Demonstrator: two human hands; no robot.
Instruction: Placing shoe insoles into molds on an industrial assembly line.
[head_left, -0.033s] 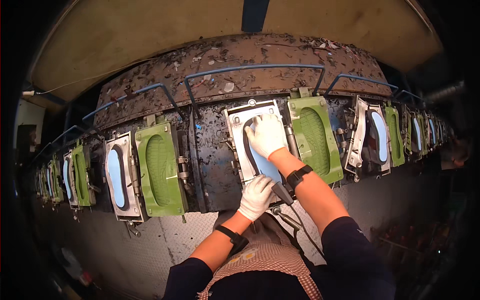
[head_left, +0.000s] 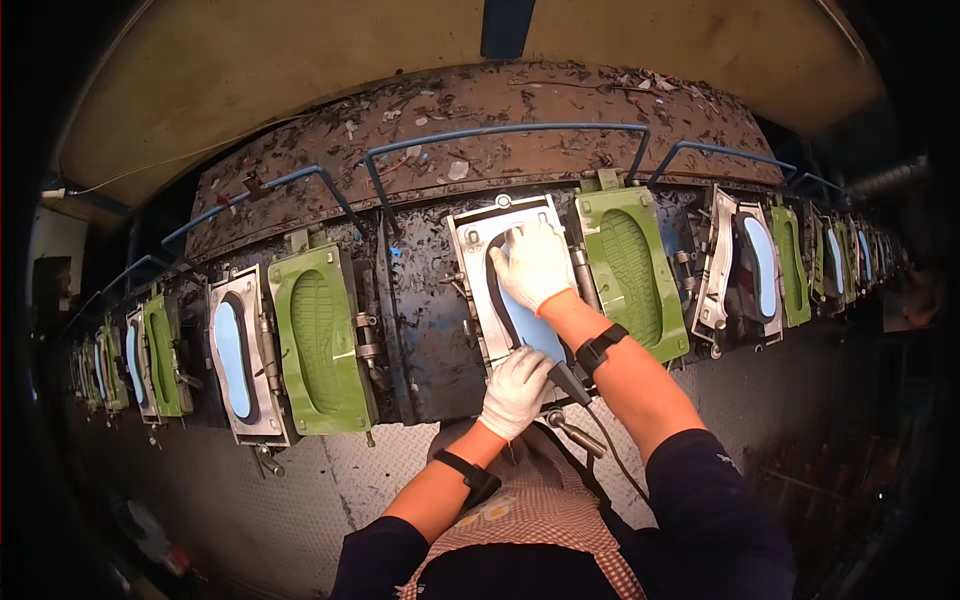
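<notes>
Blue sole-shaped piece (head_left: pixel 537 337): sat dead ahead of the wearer at 12 o'clock, long way running about 11 to 5, in its black rim (head_left: pixel 499 288) on the silver plate (head_left: pixel 480 300). I figured the plate was there as a steady bed for it.

Right glove (head_left: pixel 537 265): this hand came in from 5 o'clock and lay over the far half of the piece, thumb set apart on the 9 o'clock side, fingers bent. It was on the piece for sure, but whether it was clenched on an edge or just pressing, I couldn't tell from my end. My guess is that it was bracing the thing against sliding.

Left glove (head_left: pixel 515 393): came up from 7 o'clock, fingers part-curled by the near end of the piece. Fingertips too hidden for me to call it grasping or released. Probably there so both ends were covered.

Dark corded thing (head_left: pixel 570 384): just beside the left fingers, at their 3 o'clock, cable trailing toward 5. Couldn't tell if anybody had hold of it.

Green mould half (head_left: pixel 640 260): open, ridged hollow facing up, next to the plate at 2 o'clock. Laid back like that, I reckon, to leave the piece reachable.
</notes>
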